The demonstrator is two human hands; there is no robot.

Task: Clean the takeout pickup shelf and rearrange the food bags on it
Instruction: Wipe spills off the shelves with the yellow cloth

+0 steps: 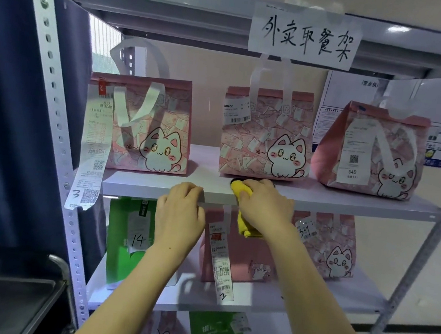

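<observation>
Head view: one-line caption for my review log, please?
Right hand wipes the shelf board's front edge with a yellow cloth below three pink cat bags; left hand rests fingers on the edge.

A handwritten white paper sign (305, 35) taped to the grey metal shelf's top rail reads "外卖取餐架". On the long white receipt (92, 148) hanging from the left pink cat-print bag is a handwritten "3". The right pink cat bag's white slip (355, 151) shows "046". Below, a green paper bag's label (140, 236) reads "14"; a white receipt (221, 262) on a plain pink bag ends in "2".
</observation>
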